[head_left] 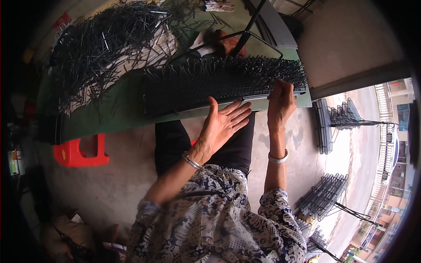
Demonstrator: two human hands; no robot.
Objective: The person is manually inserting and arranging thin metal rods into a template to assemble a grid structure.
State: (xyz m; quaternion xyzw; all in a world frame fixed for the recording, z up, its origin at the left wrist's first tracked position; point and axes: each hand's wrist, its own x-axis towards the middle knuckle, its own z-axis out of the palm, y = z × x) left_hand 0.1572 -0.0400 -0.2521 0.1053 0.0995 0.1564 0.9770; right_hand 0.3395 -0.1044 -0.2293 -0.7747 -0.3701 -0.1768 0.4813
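Observation:
A long black board or block [186,94] lies along the near edge of the green tabletop [94,125]. Thin dark pins stand up from it in rows, densest at its far and right side. My left hand [226,118] is open in front of the board's near edge, palm turned up, fingers apart and holding nothing. Near the board's right end, my right hand [282,105] is closed, its fingertips curled in by the pins. Whatever those fingers may grip is hidden. To the left, a large heap of thin dark rods [109,39] rests on a pale cloth [160,48].
A black metal stand [245,35] rises behind the board, beside a whitish and brown glove or cloth [226,41]. Below the table at left is a red plastic stool [66,153]. Wire racks [324,195] stand on the floor to the right.

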